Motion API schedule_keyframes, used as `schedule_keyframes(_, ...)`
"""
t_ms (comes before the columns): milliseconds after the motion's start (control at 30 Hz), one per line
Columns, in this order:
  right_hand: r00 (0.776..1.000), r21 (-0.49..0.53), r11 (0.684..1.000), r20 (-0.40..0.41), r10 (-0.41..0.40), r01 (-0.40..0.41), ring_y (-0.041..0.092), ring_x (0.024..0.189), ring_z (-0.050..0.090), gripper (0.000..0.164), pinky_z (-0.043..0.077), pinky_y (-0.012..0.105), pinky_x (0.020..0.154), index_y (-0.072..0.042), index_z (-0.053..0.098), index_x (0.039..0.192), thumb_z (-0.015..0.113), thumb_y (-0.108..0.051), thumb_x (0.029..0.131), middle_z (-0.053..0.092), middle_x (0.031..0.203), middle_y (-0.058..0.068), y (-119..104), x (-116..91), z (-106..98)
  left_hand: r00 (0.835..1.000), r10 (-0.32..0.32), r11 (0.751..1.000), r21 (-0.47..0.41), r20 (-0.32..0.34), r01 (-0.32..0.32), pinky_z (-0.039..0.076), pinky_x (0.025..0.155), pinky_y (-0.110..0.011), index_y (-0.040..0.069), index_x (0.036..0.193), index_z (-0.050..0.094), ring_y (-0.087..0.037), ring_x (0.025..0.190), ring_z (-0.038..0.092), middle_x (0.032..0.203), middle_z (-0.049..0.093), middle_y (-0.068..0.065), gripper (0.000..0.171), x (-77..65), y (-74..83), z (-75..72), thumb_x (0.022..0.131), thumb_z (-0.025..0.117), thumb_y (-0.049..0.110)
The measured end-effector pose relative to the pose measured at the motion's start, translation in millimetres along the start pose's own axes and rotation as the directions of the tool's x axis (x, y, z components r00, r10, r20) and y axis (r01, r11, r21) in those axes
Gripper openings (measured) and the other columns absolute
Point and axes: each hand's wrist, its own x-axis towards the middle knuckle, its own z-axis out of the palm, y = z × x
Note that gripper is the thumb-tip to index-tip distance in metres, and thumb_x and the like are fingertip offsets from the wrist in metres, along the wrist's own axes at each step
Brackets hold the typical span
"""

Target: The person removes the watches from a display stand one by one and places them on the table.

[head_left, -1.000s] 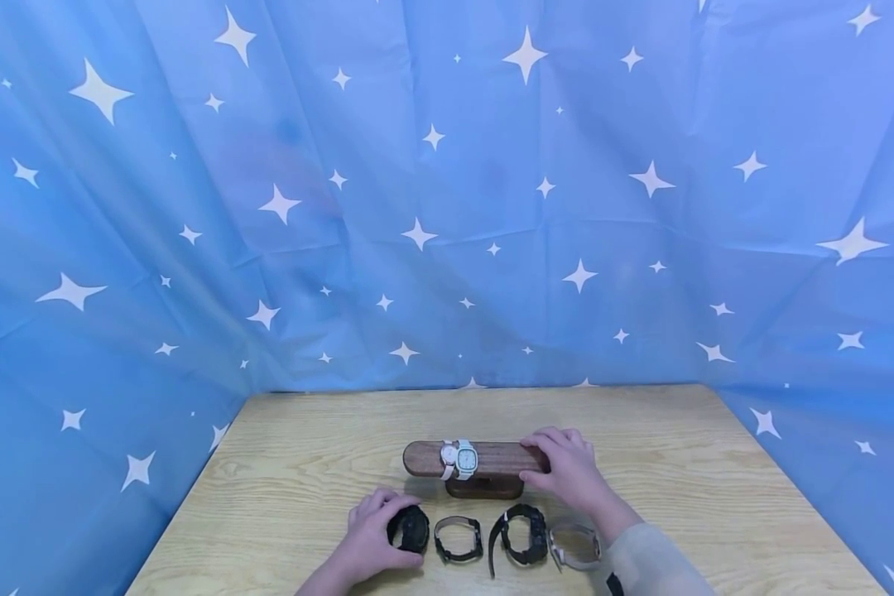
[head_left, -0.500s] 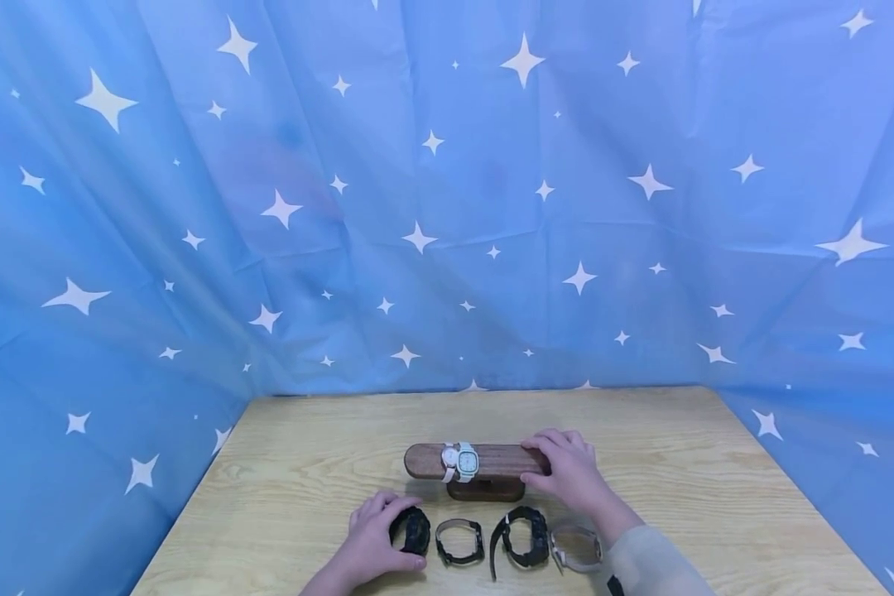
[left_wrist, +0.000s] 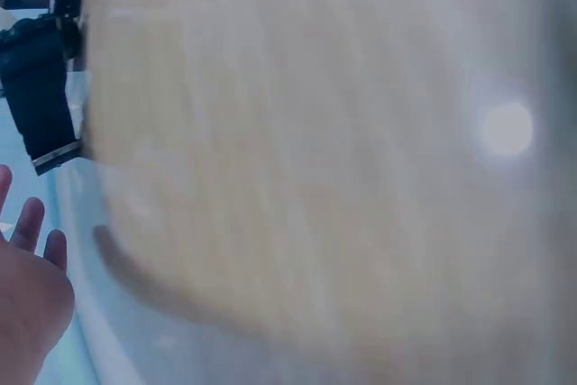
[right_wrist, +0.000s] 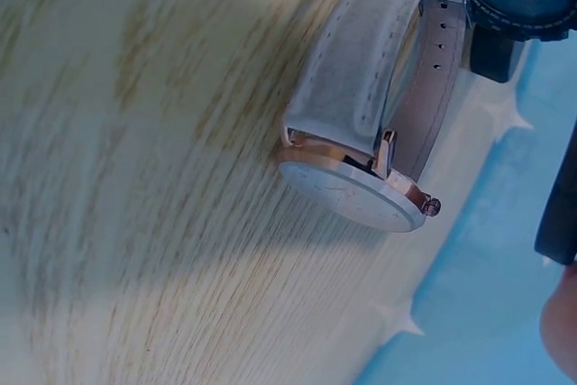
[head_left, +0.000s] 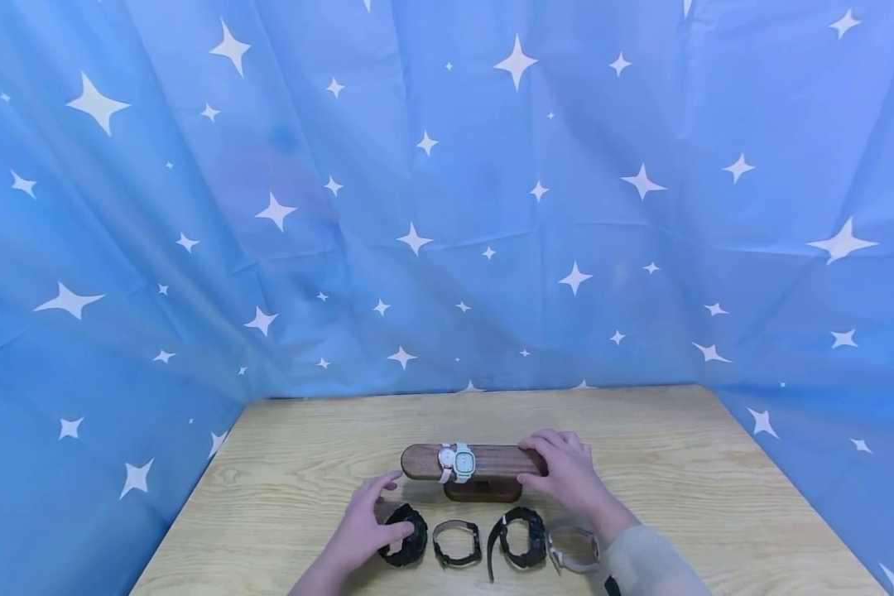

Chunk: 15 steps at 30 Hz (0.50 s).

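In the head view my left hand is spread at a black watch. Its thumb lies across the watch and its fingers stand away beyond it. The left wrist view shows the black watch apart from the fingertips. My right hand grips the right end of a dark wooden watch stand, fingers on top and thumb at the front. Around the stand's bar, left of its middle, sit a small watch with a light strap and a pale square-faced watch.
In front of the stand lie a thin-strapped dark watch, a black watch with its strap end loose and a grey-strapped watch. The grey watch shows a rose-gold case. A blue star-patterned curtain surrounds the wooden table.
My left fingers have loosened from the black watch and spread away from it, and the watch has turned slightly. My right hand keeps its grip on the stand.
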Motion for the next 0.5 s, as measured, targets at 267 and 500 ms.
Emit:
schedule_keyframes(267, 1.000, -0.016, 1.000, 0.001, 0.000, 0.000, 0.025, 0.101, 0.045, 0.049, 0.033, 0.043, 0.080, -0.020, 0.064, 0.114, 0.077, -0.041, 0.073, 0.058, 0.114, -0.004, -1, 1, 1, 0.998, -0.039, 0.999, 0.009, -0.053, 0.039, 0.043, 0.078, -0.042, 0.015, 0.132, 0.050, -0.032, 0.101, 0.046, 0.118, 0.051, -0.009, 0.071, 15.4, 13.4, -12.1, 0.070, 0.082, 0.028)
schedule_keyframes(500, 1.000, -0.002, 1.000, 0.000, 0.000, 0.000, 0.026, 0.102, 0.045, 0.049, 0.033, 0.044, 0.080, -0.019, 0.064, 0.114, 0.077, -0.040, 0.073, 0.057, 0.113, -0.005, -1, 0, 0, 0.997, -0.036, 0.999, 0.030, -0.074, 0.039, 0.044, 0.084, -0.047, 0.015, 0.133, 0.049, -0.033, 0.110, 0.045, 0.125, 0.048, -0.005, 0.074, 34.8, 24.2, -15.7, 0.070, 0.081, 0.034)
